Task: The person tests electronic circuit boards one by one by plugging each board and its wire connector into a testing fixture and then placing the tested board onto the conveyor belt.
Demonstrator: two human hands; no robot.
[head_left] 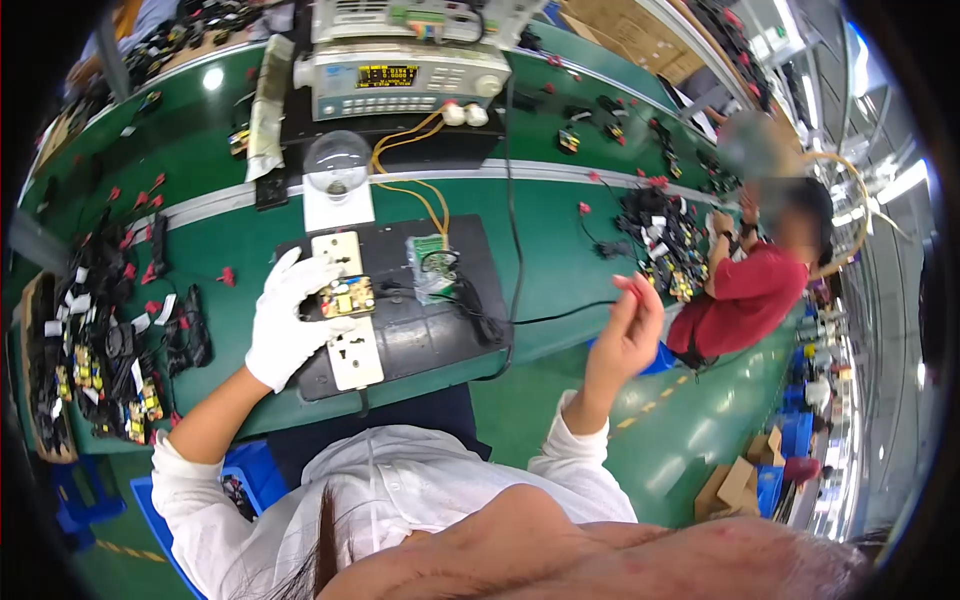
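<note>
My left hand [290,318], in a white glove, holds a small yellow circuit board [347,297] between thumb and fingers, above the white socket strip [355,358] on the black board [430,350]. To the right of it lies a green circuit board [430,268] with orange wires and a black cable. My right hand [630,325] is bare and raised at the right, off the table edge, its fingers pinched on a small red piece, probably a connector; a black cable runs toward it.
A bench meter [405,82] stands behind, with a clear dome [338,165] in front of it. Piles of cabled boards lie at the left [120,350] and right [655,225]. A person in a red shirt [755,290] works at the right.
</note>
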